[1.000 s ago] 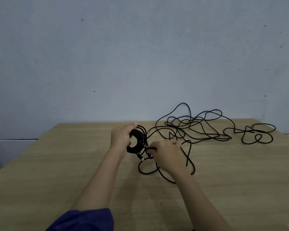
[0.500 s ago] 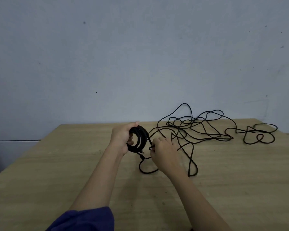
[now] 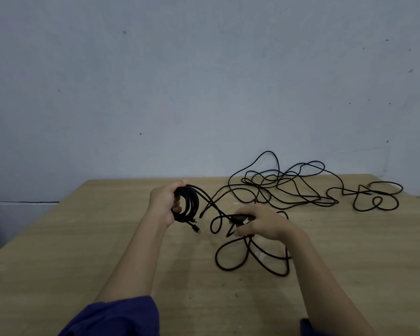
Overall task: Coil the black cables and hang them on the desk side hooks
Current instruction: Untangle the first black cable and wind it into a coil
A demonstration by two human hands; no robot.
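Left grip (image 3: 164, 204) clasps the part-wound coil (image 3: 189, 206) over the table (image 3: 83, 238). The right grip (image 3: 260, 224), at its 4 o'clock, pinches the feeding strand (image 3: 235, 218). Draw slack gently from the loose tangle (image 3: 289, 187) at 1 o'clock, matching loop sizes.

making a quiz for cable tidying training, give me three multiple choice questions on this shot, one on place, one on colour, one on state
1. Where does most of the loose cable lie?
A. on the far right part of the table
B. on the floor
C. hung on the wall

2. What colour is the loose cable?
A. white
B. black
C. orange

3. What is the left hand doing?
A. lying flat on the table
B. hanging empty
C. gripping the coil

Answers: 1 A, it sprawls over the wood towards the far right corner; 2 B, every loop is black; 3 C, its fingers curl round the wound loops, while the right hand pinches the loose cable.
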